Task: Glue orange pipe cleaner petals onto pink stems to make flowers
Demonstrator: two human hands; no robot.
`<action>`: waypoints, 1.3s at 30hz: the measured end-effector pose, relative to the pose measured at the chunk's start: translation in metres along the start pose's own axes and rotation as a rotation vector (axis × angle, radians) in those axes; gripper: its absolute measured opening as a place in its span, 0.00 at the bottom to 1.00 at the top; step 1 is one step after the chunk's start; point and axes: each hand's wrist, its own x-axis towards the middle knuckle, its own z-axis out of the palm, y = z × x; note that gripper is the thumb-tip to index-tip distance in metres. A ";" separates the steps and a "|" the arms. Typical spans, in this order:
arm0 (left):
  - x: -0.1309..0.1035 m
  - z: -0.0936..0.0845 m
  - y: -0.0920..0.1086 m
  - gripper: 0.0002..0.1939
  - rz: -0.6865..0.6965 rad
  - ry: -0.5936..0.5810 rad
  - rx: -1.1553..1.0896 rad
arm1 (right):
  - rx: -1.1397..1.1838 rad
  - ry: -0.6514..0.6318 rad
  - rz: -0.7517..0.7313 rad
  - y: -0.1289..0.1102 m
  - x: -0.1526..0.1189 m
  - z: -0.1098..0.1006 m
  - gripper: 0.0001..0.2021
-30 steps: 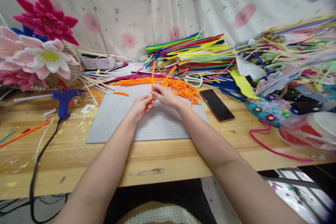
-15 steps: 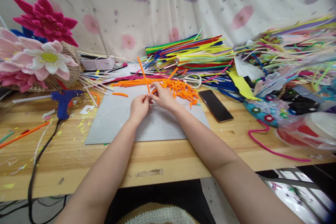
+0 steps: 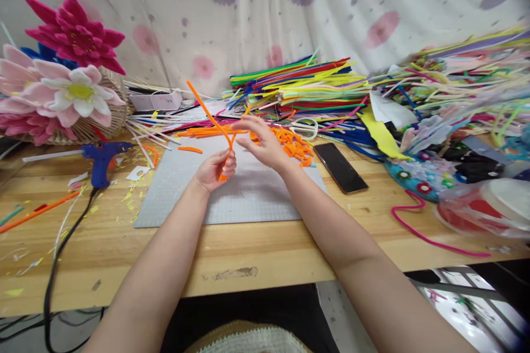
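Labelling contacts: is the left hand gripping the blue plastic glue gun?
No: the left hand grips fuzzy orange stems, while the glue gun rests apart on the pale wooden tabletop.

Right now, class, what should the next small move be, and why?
Probably the right hand should pinch the right-leaning orange strand. The left hand grips the work below, where this strand and the left-leaning orange strand spread in a V. The right hand's fingers are open close by, though whether they touch a strand is unclear.
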 end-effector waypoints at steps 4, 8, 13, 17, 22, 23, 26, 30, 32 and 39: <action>0.001 0.000 -0.004 0.11 -0.063 -0.040 0.055 | -0.148 -0.239 -0.100 -0.009 0.001 -0.005 0.06; 0.001 0.001 -0.006 0.09 -0.070 -0.080 0.042 | -0.207 -0.361 -0.095 -0.011 0.002 -0.010 0.06; 0.001 0.003 -0.007 0.07 -0.083 -0.118 0.018 | -0.256 -0.390 -0.086 -0.008 0.003 -0.015 0.06; 0.002 0.003 -0.008 0.04 -0.081 -0.111 0.019 | -0.337 -0.382 -0.071 -0.006 0.002 -0.013 0.07; 0.007 0.003 -0.012 0.06 0.002 0.014 0.209 | -0.463 -0.388 -0.054 -0.008 0.000 -0.013 0.07; 0.008 0.004 -0.013 0.07 0.048 0.059 0.308 | -0.498 -0.390 -0.043 -0.009 0.000 -0.012 0.07; 0.010 0.006 -0.019 0.09 0.344 0.274 0.790 | -0.587 -0.359 0.024 -0.010 -0.001 -0.007 0.08; 0.011 0.012 -0.027 0.11 0.763 0.619 1.503 | -0.638 -0.267 0.200 -0.011 -0.002 0.000 0.10; 0.012 0.015 -0.030 0.13 0.802 0.655 1.664 | -0.657 -0.262 0.299 -0.013 -0.002 0.001 0.11; 0.019 0.009 -0.031 0.09 0.649 0.557 1.110 | -0.608 -0.147 0.087 -0.014 -0.003 -0.001 0.11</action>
